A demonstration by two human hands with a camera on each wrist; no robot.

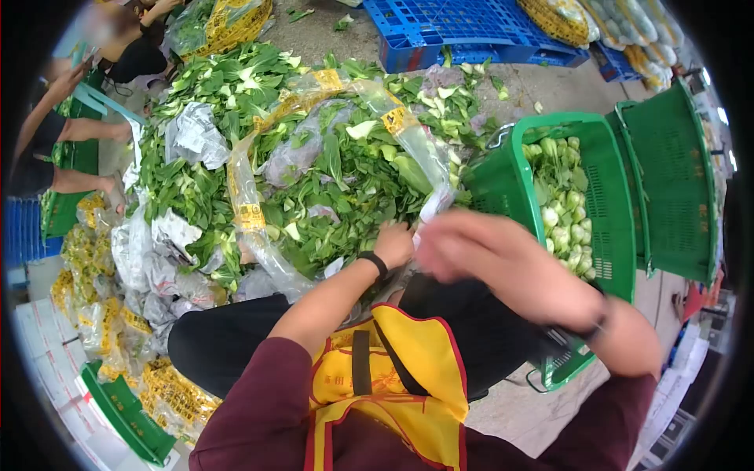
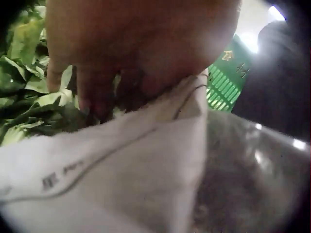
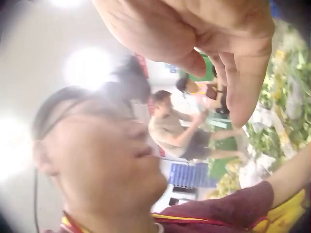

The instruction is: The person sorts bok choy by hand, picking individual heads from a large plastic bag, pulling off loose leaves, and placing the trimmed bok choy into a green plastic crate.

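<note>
My left hand [image 1: 395, 245] is low over a heap of loose green leaves [image 1: 349, 161], inside the ring of a clear plastic bag [image 1: 245, 184] with yellow labels. In the left wrist view its fingers [image 2: 87, 92] point down at the leaves; a white printed sheet of plastic [image 2: 112, 174] hides the fingertips, so I cannot tell whether they grip anything. My right hand [image 1: 479, 247], blurred in the head view, is raised to the right of the left one. In the right wrist view its fingers [image 3: 245, 87] are loosely bent, apart from the thumb, with nothing between them.
To the right stands a green crate [image 1: 616, 204] holding trimmed bok choy [image 1: 567, 208], with stacked green crates [image 1: 675, 165] beyond. A blue pallet [image 1: 463, 31] lies ahead. Bagged plastic wrappers [image 1: 149, 259] pile up at left, near another seated person [image 1: 59, 141].
</note>
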